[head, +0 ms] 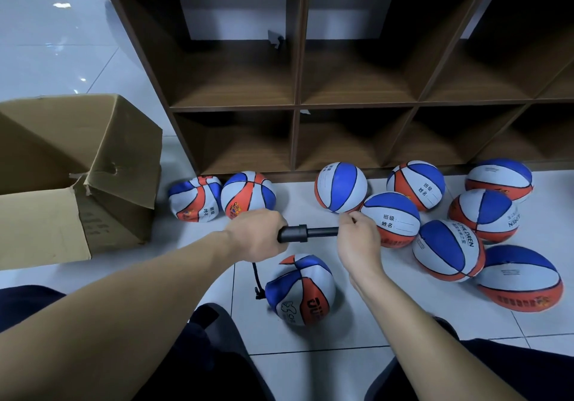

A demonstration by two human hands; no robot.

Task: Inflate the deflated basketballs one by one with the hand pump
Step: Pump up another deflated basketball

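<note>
A black hand pump (306, 233) is held level above the floor. My left hand (254, 234) grips its barrel, and my right hand (360, 239) grips the handle end, with the rod partly drawn out. A thin black hose (257, 279) runs from the pump down to a dented, half-flat red, white and blue basketball (302, 290) on the tiles between my knees. Two more crumpled balls (195, 198) (248, 195) lie at the shelf's foot on the left. Several rounder balls (447, 250) are clustered at the right.
A brown wooden cubby shelf (295, 102) with bare compartments stands directly ahead. An open cardboard box (77, 177) sits on the white tiled floor (341, 369) at the left. My dark trouser legs frame the bottom of the view.
</note>
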